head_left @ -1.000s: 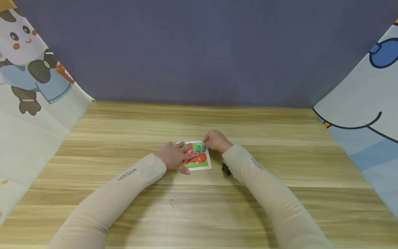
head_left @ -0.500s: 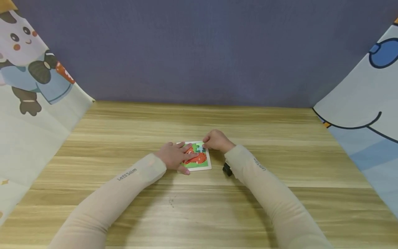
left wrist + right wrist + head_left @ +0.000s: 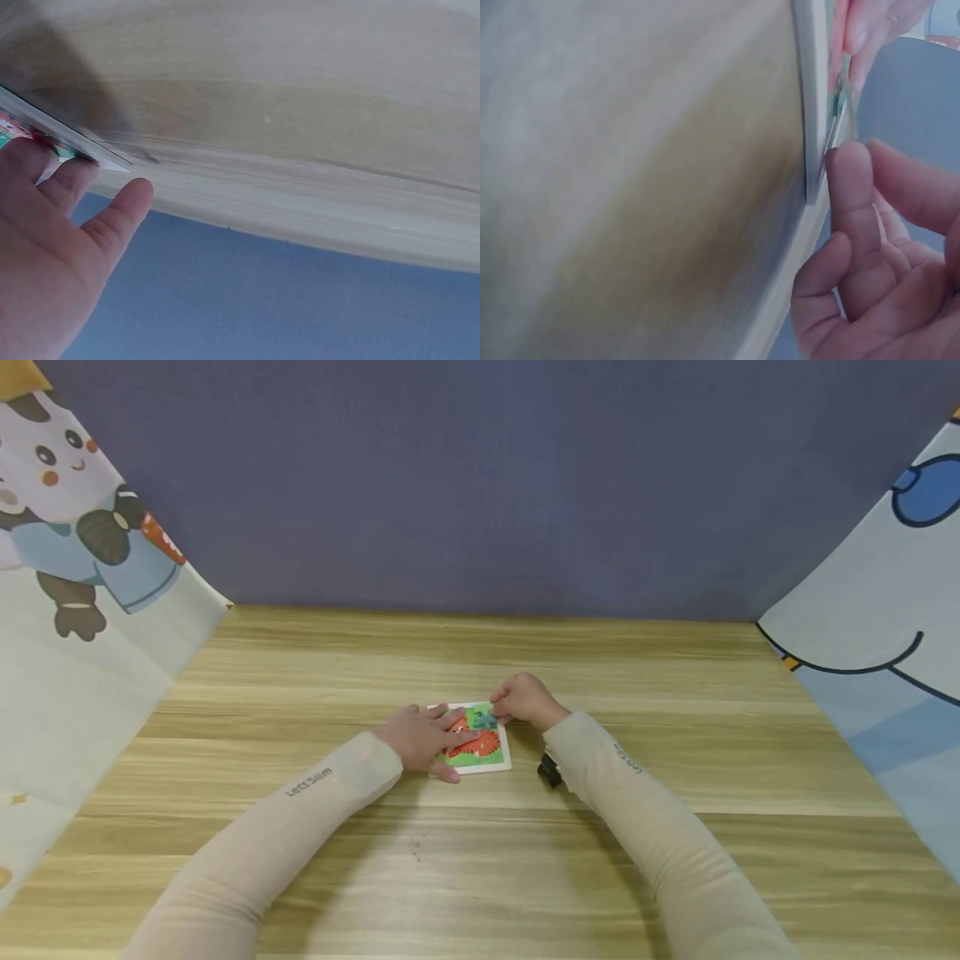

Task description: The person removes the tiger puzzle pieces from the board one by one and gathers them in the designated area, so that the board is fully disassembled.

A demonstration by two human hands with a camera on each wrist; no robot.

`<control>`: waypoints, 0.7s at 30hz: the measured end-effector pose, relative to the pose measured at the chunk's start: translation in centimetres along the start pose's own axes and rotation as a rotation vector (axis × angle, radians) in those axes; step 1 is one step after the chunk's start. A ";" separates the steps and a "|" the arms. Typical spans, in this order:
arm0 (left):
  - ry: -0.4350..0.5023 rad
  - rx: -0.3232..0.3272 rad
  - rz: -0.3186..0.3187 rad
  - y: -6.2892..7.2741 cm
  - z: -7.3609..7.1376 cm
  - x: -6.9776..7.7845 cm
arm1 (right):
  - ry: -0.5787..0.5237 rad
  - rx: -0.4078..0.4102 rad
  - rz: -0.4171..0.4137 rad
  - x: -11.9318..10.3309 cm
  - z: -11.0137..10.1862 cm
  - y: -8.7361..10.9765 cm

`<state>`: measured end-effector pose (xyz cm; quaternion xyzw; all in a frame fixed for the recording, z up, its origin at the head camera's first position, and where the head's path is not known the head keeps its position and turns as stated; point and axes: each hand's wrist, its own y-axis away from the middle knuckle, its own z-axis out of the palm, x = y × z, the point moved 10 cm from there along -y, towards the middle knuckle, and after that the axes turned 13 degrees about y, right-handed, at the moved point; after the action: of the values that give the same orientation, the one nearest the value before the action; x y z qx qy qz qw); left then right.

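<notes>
A small jigsaw puzzle (image 3: 480, 759) in a white frame lies on the table, its picture an orange striped animal on green. My left hand (image 3: 417, 739) rests over its left part with fingers spread. In the left wrist view that hand (image 3: 56, 240) covers much of the puzzle, and only a strip of frame (image 3: 71, 136) shows. At the top right corner my right hand (image 3: 527, 700) pinches a puzzle piece (image 3: 485, 719) between thumb and forefinger. The right wrist view shows this thin piece (image 3: 853, 112) edge-on at the fingertips; whether it sits in place cannot be told.
Below my right sleeve a black device (image 3: 550, 770) sits at the wrist. The wood-grain table (image 3: 480, 877) meets a dark blue cloth wall (image 3: 480, 493) at the back. Cartoon-printed sheets (image 3: 82, 552) stand along both sides.
The piece at the right fingertips looks pale blue half a second ago and darker now, as its tilt changes. My right wrist has shifted slightly to the right. The left hand stays put.
</notes>
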<state>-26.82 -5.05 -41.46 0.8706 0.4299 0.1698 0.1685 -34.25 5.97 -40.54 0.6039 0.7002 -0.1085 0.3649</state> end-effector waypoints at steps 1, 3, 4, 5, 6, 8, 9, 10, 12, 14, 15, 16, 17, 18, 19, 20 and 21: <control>0.000 0.001 -0.001 0.0 0.0 0.0 | -0.004 -0.003 -0.004 0.0 0.1 0.0; 0.001 0.001 -0.004 0.0 0.0 0.0 | -0.001 -0.008 -0.013 -0.1 0.2 0.0; -0.002 0.001 -0.005 0.0 0.0 -0.1 | 0.005 -0.010 -0.017 -0.2 0.3 0.0; -0.003 0.001 -0.006 0.0 0.0 -0.1 | 0.015 -0.014 -0.020 -0.3 0.3 0.1; -0.004 0.001 -0.008 -0.1 0.1 -0.1 | 0.033 -0.016 -0.024 -0.4 0.3 0.1; -0.007 0.002 -0.009 -0.1 0.1 -0.1 | 0.088 -0.020 -0.038 -0.9 0.4 0.2; -0.008 0.003 -0.009 -0.1 0.0 -0.2 | 0.115 -0.027 -0.043 -1.1 0.4 0.3; -0.008 0.005 -0.007 -0.1 0.0 -0.2 | 0.151 -0.032 -0.054 -1.3 0.5 0.3; -0.008 0.008 -0.006 -0.1 0.0 -0.2 | 0.221 -0.048 -0.077 -1.8 0.6 0.4; -0.005 0.010 -0.005 -0.1 0.0 -0.2 | 0.280 -0.065 -0.095 -2.1 0.9 0.4; -0.003 0.012 -0.004 -0.1 0.0 -0.2 | 0.301 -0.072 -0.099 -2.2 1.0 0.4; -0.005 0.012 -0.004 -0.1 0.0 -0.2 | 0.324 -0.077 -0.106 -2.3 1.1 0.4; -0.005 0.011 -0.004 -0.1 0.0 -0.2 | 0.339 -0.082 -0.109 -2.4 1.2 0.4; -0.004 0.011 -0.003 -0.1 0.0 -0.1 | 0.352 -0.086 -0.111 -2.4 1.3 0.3; -0.003 0.012 -0.002 -0.1 0.0 -0.1 | 0.366 -0.089 -0.113 -2.5 1.4 0.3; -0.003 0.011 -0.003 -0.1 0.1 -0.1 | 0.375 -0.091 -0.114 -2.5 1.5 0.3; -0.001 0.011 -0.005 -0.1 0.1 -0.1 | 0.385 -0.091 -0.117 -2.6 1.5 0.3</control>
<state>-26.95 -5.09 -41.61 0.8706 0.4329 0.1663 0.1643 -33.38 3.15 -39.81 0.5548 0.7950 0.0197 0.2443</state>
